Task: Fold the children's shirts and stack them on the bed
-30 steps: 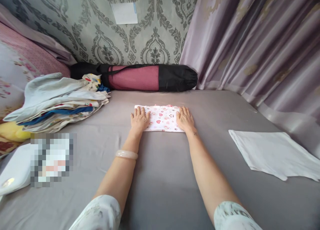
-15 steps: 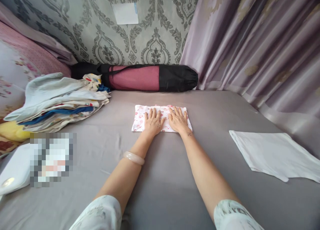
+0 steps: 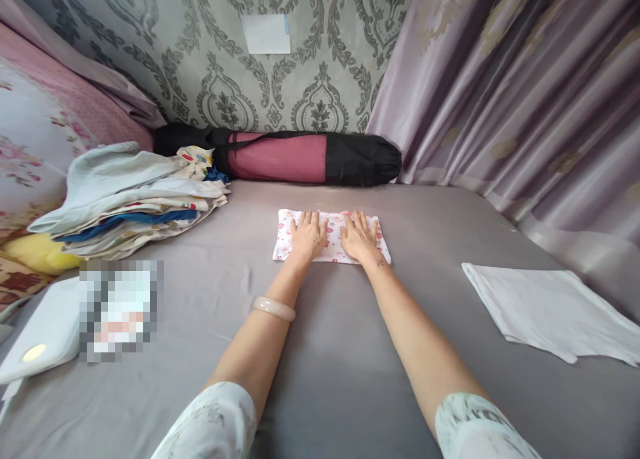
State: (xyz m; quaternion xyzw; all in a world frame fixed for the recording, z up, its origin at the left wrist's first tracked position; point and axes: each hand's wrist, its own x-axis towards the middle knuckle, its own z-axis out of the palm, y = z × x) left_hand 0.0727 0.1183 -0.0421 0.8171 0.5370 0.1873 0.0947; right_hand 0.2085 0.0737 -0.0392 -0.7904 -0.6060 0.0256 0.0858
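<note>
A folded white cloth garment with a pink and red print lies flat on the grey sheet ahead of me. My left hand rests palm down on its left half, fingers spread. On the right half lies my right hand, also flat with fingers apart. A strip of the print shows between the two hands. Both hands cover part of the cloth, and its exact kind cannot be made out in this folded state.
A pile of clothes sits at the left, beside a yellow plush thing. Nearer are a white device with a cable and a blurred-out object. White folded clothing lies right. A rolled mat in a bag lies along the wall.
Both hands have slid inward from the cloth's side edges toward its middle, staying flat. The view has shifted slightly left. The cloth stays folded.
</note>
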